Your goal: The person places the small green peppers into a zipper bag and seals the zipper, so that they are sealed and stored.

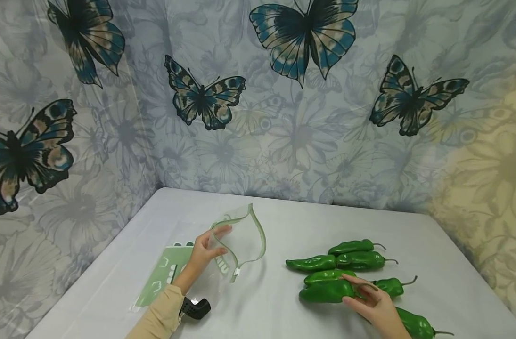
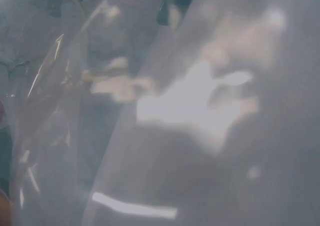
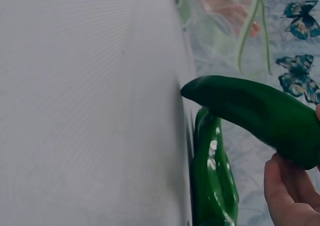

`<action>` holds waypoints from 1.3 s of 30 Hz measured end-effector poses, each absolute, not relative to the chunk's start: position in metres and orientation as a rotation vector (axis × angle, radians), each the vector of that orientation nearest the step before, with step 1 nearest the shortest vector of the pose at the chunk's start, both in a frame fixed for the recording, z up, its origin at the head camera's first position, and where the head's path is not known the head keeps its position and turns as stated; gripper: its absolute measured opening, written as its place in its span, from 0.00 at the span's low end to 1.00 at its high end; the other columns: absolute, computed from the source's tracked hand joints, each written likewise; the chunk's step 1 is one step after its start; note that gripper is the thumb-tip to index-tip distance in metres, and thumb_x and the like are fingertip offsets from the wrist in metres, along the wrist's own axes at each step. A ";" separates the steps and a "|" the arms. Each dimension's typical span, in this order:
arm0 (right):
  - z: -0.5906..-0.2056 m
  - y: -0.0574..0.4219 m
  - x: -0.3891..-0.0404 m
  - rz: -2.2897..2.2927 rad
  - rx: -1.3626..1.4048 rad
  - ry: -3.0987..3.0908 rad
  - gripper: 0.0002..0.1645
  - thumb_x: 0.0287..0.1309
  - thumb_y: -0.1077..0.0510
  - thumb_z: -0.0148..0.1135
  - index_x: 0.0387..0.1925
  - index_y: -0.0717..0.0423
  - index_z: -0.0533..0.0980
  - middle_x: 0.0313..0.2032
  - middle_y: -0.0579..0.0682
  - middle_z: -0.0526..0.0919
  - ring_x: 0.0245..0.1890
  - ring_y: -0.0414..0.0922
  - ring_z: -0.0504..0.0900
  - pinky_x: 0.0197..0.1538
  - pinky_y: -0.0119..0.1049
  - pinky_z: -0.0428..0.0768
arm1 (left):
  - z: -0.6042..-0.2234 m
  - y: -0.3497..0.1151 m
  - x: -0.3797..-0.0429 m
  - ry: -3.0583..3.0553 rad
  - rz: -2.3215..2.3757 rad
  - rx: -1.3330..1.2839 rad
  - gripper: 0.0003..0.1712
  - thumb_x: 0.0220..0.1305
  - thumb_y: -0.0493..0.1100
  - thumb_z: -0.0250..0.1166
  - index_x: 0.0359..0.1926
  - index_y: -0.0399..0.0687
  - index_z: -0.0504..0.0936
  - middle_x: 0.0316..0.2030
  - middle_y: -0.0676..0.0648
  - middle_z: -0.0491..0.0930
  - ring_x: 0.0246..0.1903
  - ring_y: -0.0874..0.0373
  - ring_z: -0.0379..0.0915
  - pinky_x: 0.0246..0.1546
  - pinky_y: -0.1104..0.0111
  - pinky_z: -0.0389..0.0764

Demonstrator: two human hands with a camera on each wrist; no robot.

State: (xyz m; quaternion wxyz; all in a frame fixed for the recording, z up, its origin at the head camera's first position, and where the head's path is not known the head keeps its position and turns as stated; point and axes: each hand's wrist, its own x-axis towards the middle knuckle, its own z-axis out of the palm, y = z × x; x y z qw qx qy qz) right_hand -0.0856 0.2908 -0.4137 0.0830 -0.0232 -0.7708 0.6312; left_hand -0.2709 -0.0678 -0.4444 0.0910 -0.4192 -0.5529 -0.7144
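Observation:
In the head view my left hand [image 1: 208, 248] holds a clear zip bag [image 1: 262, 235] by its green-edged mouth, thumb and fingers spread apart along one side. The mouth gapes wide above the table, and a white slider sits at its lower corner. Clear plastic [image 2: 55, 116] with bright glare fills the left wrist view. My right hand [image 1: 376, 303] grips a dark green pepper [image 1: 325, 291] near its stem end. From the right wrist, that pepper [image 3: 250, 104] looks raised and tilted, its tip pointing away from the hand. Another glossy pepper [image 3: 212, 176] lies just behind it.
Several other green peppers [image 1: 361, 260] lie on the right of the white table [image 1: 283, 226], one [image 1: 416, 325] partly behind my right hand. A flat green-printed plastic packet [image 1: 162, 273] lies at left under my forearm. Butterfly-printed cloth [image 1: 300, 141] hangs behind.

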 end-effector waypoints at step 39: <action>-0.392 0.272 -0.123 2.064 0.369 -2.139 0.22 0.46 0.74 0.61 0.47 0.67 0.73 0.44 0.42 0.79 0.42 0.39 0.78 0.41 0.31 0.76 | -0.445 -0.066 -0.272 -1.548 -2.122 -1.273 0.37 0.50 0.45 0.67 0.54 0.23 0.66 0.52 0.45 0.72 0.55 0.55 0.65 0.57 0.67 0.58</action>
